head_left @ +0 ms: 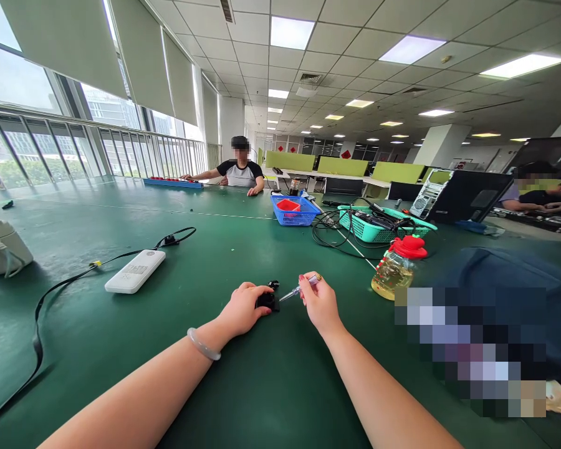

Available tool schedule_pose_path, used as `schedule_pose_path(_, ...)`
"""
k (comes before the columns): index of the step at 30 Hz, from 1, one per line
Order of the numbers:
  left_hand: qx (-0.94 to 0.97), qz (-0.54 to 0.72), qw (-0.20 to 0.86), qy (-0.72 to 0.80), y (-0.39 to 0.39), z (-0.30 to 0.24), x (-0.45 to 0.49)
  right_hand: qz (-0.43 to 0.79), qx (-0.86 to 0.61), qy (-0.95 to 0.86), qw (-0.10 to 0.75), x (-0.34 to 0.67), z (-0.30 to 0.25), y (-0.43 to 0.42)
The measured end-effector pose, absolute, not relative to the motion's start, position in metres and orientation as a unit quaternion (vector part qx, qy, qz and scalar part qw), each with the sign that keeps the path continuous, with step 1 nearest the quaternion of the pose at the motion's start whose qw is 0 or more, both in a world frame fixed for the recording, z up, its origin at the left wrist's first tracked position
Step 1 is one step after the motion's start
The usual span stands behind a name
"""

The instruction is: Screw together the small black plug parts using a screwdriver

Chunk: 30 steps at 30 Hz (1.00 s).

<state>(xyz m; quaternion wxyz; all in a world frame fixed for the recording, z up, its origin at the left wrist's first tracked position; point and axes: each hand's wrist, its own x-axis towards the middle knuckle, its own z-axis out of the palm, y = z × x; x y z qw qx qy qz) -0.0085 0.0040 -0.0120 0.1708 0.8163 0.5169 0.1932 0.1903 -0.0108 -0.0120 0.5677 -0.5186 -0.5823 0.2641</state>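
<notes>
My left hand point(243, 310) is closed around a small black part point(267, 302) that rests on the green table point(262, 386). My right hand point(318, 304) pinches a small screwdriver with a clear handle point(300, 287), its metal tip pointing left and touching the black part. Another small black piece point(273, 284) lies just behind the part. A pale bangle sits on my left wrist.
A white power strip point(135, 270) with a black cable lies to the left. A bottle with a red cap point(397, 268) stands to the right, beside a dark blue bag point(500, 299). Blue basket point(293, 211) and teal basket point(374, 226) stand farther back. A person sits at the far end; another is at the right.
</notes>
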Motion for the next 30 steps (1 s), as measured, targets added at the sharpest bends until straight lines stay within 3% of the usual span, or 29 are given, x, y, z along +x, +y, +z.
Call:
schedule_pose_path(15,0.831,0.187,0.162,0.498,0.003,-0.013,-0.01,0.091,-0.49,-0.698,0.515,0.178,0.002,-0.029)
schedule_pose_path(30,0.835,0.187,0.172,0.489,0.005,-0.012,-0.011,0.091,-0.402,-0.775,0.479,0.178,0.012,-0.039)
